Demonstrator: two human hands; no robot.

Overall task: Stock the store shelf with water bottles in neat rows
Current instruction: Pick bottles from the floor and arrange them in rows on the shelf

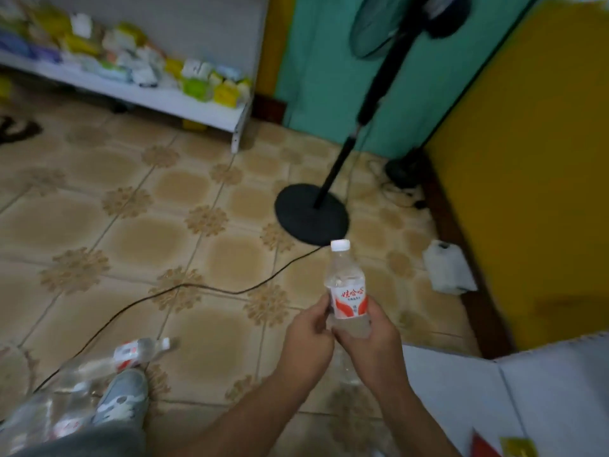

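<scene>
Bottle in hand: a water bottle (346,291) is being held upright, cap up, above the tiled floor (138,225), near the fan base (311,214).
Left hand: the left hand (308,341) is being curled round the bottle's lower left side.
Right hand: the right hand (370,338) is being wrapped round the lower body, just under the label.
Remaining stock: more bottles (99,374) are lying in plastic wrap by a shoe (123,399), lower left.
Shelf: the white shelf (527,390) at lower right is probably the one being stocked; this cannot be confirmed.
Technique: the bottle is best being kept vertical, label outward, and supported from below while being carried across.
</scene>
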